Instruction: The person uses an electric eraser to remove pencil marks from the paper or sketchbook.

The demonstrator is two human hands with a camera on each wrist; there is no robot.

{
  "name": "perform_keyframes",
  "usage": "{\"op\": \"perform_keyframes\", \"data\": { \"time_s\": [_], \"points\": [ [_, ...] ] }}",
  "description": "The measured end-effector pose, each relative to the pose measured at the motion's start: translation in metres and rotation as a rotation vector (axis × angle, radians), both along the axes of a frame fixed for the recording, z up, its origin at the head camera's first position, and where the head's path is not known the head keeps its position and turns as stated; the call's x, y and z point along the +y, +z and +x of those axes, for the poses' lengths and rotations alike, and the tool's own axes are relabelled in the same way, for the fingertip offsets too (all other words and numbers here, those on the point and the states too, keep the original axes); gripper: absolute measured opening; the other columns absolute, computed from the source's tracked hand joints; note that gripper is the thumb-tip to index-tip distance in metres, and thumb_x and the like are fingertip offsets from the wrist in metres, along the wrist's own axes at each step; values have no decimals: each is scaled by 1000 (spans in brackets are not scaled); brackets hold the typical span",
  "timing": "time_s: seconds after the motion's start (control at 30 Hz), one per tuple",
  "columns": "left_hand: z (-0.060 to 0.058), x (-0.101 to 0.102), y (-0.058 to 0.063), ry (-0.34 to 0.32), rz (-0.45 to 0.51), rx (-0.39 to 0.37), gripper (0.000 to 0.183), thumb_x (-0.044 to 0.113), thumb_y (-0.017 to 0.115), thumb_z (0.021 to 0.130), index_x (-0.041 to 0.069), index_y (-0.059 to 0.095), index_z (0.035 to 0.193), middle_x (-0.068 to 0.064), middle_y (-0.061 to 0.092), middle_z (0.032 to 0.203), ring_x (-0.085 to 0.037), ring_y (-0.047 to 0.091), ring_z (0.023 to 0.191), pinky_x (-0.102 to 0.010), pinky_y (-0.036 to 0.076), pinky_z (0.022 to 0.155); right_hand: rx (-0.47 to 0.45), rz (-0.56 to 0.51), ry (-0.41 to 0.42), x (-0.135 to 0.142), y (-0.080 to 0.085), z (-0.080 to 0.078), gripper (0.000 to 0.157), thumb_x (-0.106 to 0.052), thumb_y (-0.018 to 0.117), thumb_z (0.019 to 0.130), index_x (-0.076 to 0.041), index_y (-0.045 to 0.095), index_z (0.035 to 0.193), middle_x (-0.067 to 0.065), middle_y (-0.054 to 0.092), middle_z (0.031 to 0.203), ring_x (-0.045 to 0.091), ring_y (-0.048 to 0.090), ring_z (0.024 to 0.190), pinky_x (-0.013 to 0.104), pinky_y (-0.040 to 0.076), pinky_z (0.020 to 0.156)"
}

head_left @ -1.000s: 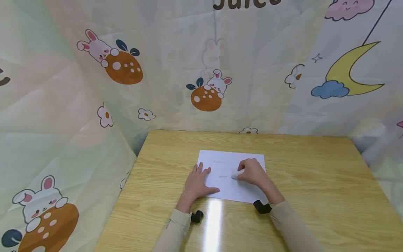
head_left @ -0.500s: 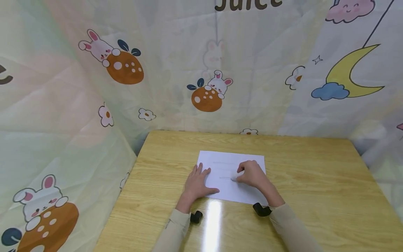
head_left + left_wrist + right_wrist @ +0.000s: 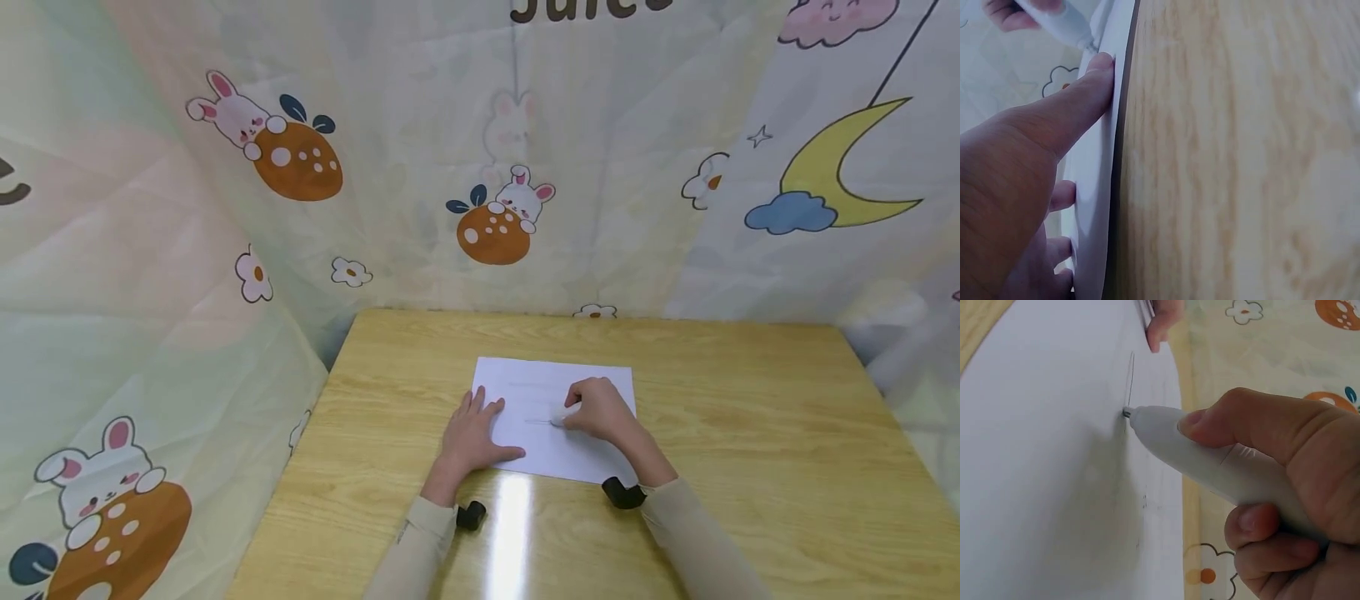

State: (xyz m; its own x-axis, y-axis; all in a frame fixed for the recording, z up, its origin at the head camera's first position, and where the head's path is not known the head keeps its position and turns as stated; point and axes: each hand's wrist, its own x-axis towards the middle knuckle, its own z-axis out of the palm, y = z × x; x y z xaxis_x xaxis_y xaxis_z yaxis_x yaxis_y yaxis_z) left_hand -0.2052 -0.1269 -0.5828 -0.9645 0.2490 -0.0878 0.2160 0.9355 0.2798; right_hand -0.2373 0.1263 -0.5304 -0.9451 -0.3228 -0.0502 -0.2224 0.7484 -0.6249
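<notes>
A white sheet of paper (image 3: 555, 462) lies on the wooden table. My left hand (image 3: 470, 437) rests on its left part with fingers and thumb spread. My right hand (image 3: 600, 410) grips a thick white pen-shaped tool (image 3: 1166, 440) with a narrow metal tip. In the right wrist view the thumb presses on the side of the body, and the other fingers curl beneath it. The metal tip meets the paper at the end of two thin dark lines (image 3: 1131, 375). Faint marks (image 3: 1144, 500) show elsewhere on the sheet. In the left wrist view the tool appears beyond my left thumb (image 3: 1088, 94).
The light wooden table (image 3: 750, 433) extends around the paper, with a bright reflection near the front. A fabric backdrop (image 3: 390, 167) printed with rabbits, flowers and a moon hangs behind and at the sides. Black wrist-worn devices (image 3: 471, 516) sit below both hands.
The right hand dips slightly towards me and comes back, with the tool tip staying near the right end of the lines. The left hand keeps its place on the paper.
</notes>
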Motion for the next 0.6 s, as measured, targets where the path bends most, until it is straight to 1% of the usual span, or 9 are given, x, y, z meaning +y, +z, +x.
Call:
{"op": "perform_keyframes", "data": {
  "time_s": [0.1, 0.23, 0.37, 0.6],
  "points": [
    [0, 2, 0, -6, -8, 4, 101, 79, 65, 67, 20, 45, 147, -18, 21, 158, -38, 16, 144, -48, 21, 114, -15, -11, -21, 5, -2, 4, 15, -10, 82, 68, -10, 67, 72, -3, 61, 68, 16, 51, 63, 30, 45, 56],
    [-1, 2, 1, -3, -11, 10, 102, 80, 64, 68, 21, 44, 148, -17, 20, 158, -37, 15, 145, -48, 22, 114, 2, -15, -30, 2, 0, 0, 15, -11, 82, 69, -10, 68, 73, -3, 61, 70, 16, 52, 63, 30, 46, 58],
    [-1, 2, 1, 0, -8, -6, 103, 81, 63, 67, 21, 43, 149, -17, 19, 159, -37, 14, 145, -47, 20, 114, -19, 12, -26, -1, 2, 0, 15, -11, 82, 68, -11, 68, 73, -4, 61, 70, 16, 52, 65, 31, 46, 59],
    [1, 2, 1, 2, -3, -5, 102, 80, 63, 68, 20, 43, 148, -17, 20, 158, -37, 15, 145, -47, 19, 115, 18, -2, -38, -3, -1, 3, 16, -12, 83, 69, -10, 68, 75, -3, 61, 71, 16, 52, 64, 31, 46, 58]
  ]
}}
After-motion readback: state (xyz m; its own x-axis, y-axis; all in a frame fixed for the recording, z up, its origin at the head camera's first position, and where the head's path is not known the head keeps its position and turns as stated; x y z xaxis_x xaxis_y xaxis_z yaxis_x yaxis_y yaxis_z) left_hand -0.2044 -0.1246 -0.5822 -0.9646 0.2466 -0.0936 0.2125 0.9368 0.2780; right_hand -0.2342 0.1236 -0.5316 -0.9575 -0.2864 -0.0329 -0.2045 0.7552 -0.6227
